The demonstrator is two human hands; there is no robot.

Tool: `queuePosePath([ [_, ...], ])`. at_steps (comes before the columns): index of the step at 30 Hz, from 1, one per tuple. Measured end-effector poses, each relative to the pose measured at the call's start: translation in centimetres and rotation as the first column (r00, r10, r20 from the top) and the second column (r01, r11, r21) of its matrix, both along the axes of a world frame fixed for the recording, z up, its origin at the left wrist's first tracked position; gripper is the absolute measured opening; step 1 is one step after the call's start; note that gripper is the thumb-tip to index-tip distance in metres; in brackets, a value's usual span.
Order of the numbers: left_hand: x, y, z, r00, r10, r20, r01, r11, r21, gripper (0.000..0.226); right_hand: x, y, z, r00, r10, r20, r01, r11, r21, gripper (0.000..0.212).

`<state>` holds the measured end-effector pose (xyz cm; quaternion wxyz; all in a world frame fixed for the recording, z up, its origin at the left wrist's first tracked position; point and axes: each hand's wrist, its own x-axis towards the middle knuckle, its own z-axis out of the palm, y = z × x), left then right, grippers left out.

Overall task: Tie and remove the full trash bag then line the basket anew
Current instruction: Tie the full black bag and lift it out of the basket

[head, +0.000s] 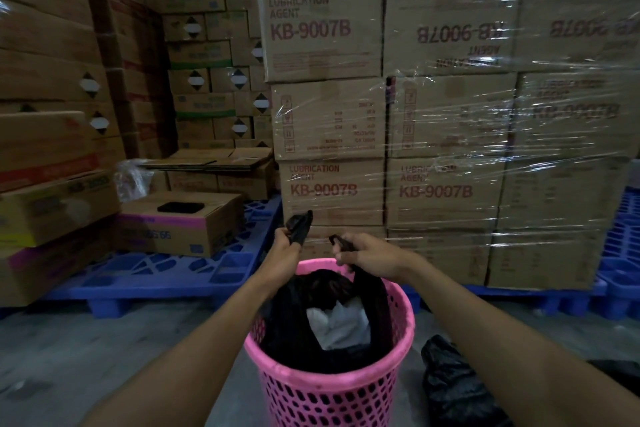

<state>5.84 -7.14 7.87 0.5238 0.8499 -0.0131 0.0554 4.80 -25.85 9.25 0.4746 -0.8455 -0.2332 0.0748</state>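
Observation:
A pink perforated basket (332, 392) stands on the concrete floor in front of me. Inside it sits a black trash bag (291, 333), its mouth open on white paper waste (341, 322). My left hand (282, 250) grips one handle of the bag, pulled up above the rim at the left. My right hand (370, 253) grips the other handle above the rim's far edge. The two handles are apart and not knotted.
A second crumpled black bag (453, 385) lies on the floor right of the basket. Shrink-wrapped cartons (450, 114) on blue pallets (166, 274) stand close behind. Loose cardboard boxes (180, 225) sit at the left.

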Motion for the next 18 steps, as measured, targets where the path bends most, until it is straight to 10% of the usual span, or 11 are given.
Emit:
queuePosePath([
  [18, 0.4, -0.6, -1.9, 0.995, -0.100, 0.021, 0.098, 0.992, 0.078, 0.031, 0.9, 0.1, -1.5, 0.962, -0.272, -0.006, 0.265, 0.931, 0.252, 0.020],
])
